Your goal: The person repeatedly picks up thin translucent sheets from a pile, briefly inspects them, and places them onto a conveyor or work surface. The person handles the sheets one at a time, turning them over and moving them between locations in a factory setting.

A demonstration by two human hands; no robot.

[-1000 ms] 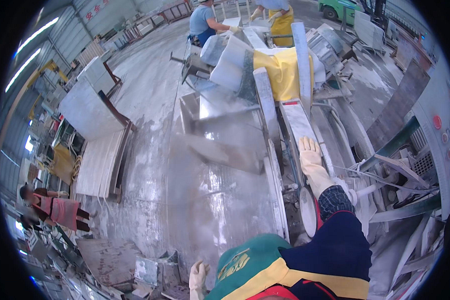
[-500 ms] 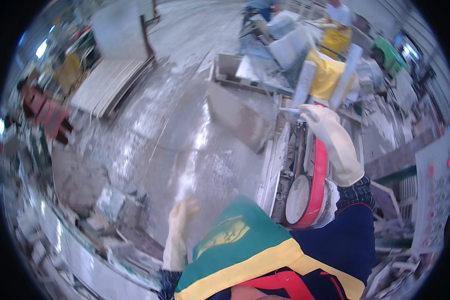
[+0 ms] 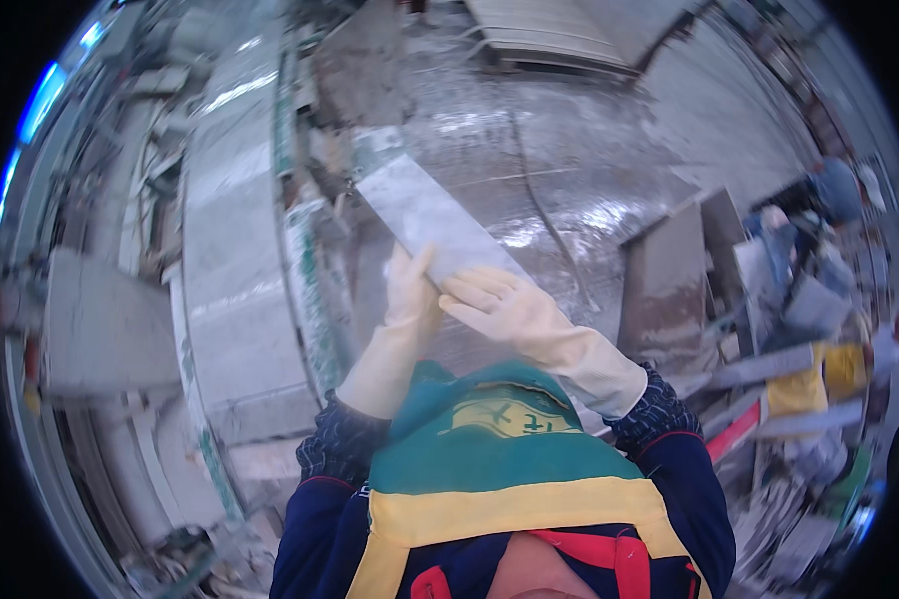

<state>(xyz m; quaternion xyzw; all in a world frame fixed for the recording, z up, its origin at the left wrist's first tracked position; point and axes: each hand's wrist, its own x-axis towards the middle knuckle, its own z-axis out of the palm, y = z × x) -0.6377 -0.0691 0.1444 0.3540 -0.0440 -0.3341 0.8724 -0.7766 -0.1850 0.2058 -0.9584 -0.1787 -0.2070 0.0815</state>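
A long, narrow slab of pale grey-white stone (image 3: 440, 212) is held slanting in front of me, its far end up and to the left. My left hand (image 3: 410, 299), in a cream rubber glove, grips the slab's near left edge with its thumb upward; some of its fingers are hidden. Across the slab's upper face lies my right hand (image 3: 519, 317), gloved alike, its fingers close together and its thumb at the near edge. The slab's lower right part passes behind the right glove and forearm. Below both hands is my green apron (image 3: 509, 429).
To the left runs a long, pale flat bed (image 3: 235, 220) with green-stained edges. Broken stone pieces (image 3: 375, 150) lie beyond the slab. At the right stand a brown-grey open box (image 3: 664, 290) and a cluttered bench with yellow cloth (image 3: 799, 384). A hose (image 3: 549, 220) crosses the wet floor.
My view has turned left, away from the red-belted machine. The right hand has left that machine, and both hands have come together on a stone slab that did not show in them before.
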